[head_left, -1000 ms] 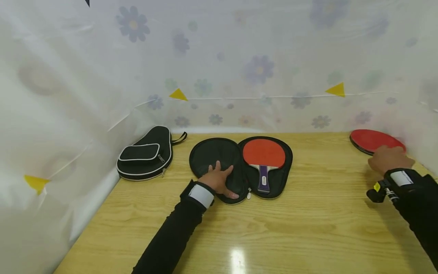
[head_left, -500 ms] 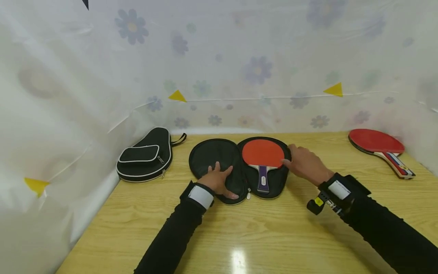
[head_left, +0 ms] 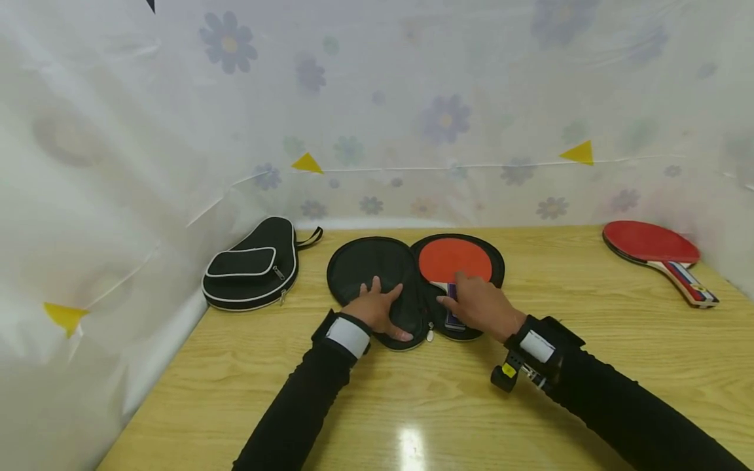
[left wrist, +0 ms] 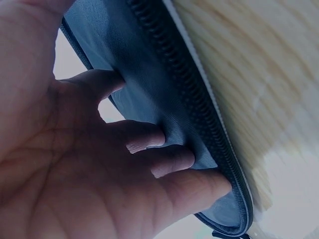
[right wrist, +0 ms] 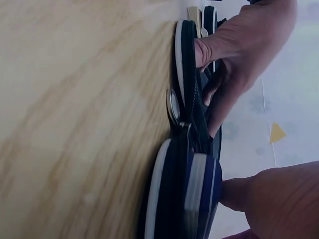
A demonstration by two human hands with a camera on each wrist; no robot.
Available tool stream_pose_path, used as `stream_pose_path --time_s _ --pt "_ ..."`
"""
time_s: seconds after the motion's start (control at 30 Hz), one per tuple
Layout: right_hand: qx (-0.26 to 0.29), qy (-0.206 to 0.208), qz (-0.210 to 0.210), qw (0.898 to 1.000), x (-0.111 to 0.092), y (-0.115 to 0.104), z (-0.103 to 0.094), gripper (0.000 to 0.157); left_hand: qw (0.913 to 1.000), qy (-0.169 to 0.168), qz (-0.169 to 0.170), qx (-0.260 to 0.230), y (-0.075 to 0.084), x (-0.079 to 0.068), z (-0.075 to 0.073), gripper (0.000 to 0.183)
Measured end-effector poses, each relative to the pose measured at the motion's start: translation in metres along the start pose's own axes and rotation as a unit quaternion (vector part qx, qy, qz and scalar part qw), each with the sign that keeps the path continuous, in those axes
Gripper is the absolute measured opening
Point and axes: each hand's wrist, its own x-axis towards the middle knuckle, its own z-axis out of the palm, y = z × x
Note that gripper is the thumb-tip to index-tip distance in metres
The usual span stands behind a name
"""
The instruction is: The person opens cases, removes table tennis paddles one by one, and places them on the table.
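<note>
While left hand (head_left: 372,313) rests spread, unclenched fingers on left half of unfolded black case (head_left: 368,265), gripping nothing, right hand (head_left: 483,304) lies over purple handle (head_left: 453,320) of orange-red paddle (head_left: 452,257) in right half; cannot tell whether its fingers grip. White-trimmed bag (head_left: 241,263) farther left on worktop (head_left: 530,418), red paddle (head_left: 650,242) at far right.

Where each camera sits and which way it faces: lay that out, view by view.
Head: on the head, facing forward and down at the table; left hand, right hand and sleeves show.
Left wrist: on that wrist, facing the open case; left hand shows.
Right wrist: on that wrist, facing the purple handle; both hands show.
Head and right wrist share both hands, open case, purple handle.
</note>
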Motion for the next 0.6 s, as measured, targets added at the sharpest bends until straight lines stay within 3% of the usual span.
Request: stream_pose_path --time_s 0.17,0.37,0.6 --pt "-0.011 -0.008 0.0 1.0 0.0 -0.006 0.006 0.033 1.0 -0.003 -0.002 -0.002 0.0 0.001 0.0 0.104" --pt "-0.029 0.01 -0.004 1.0 0.001 -0.01 0.011 0.027 1.0 -0.002 -0.001 -0.004 -0.001 0.002 0.001 0.104" --pt "-0.001 0.007 0.001 1.0 0.005 -0.008 0.018 0.014 1.0 -0.002 -0.002 -0.003 -0.001 0.003 0.001 0.104"
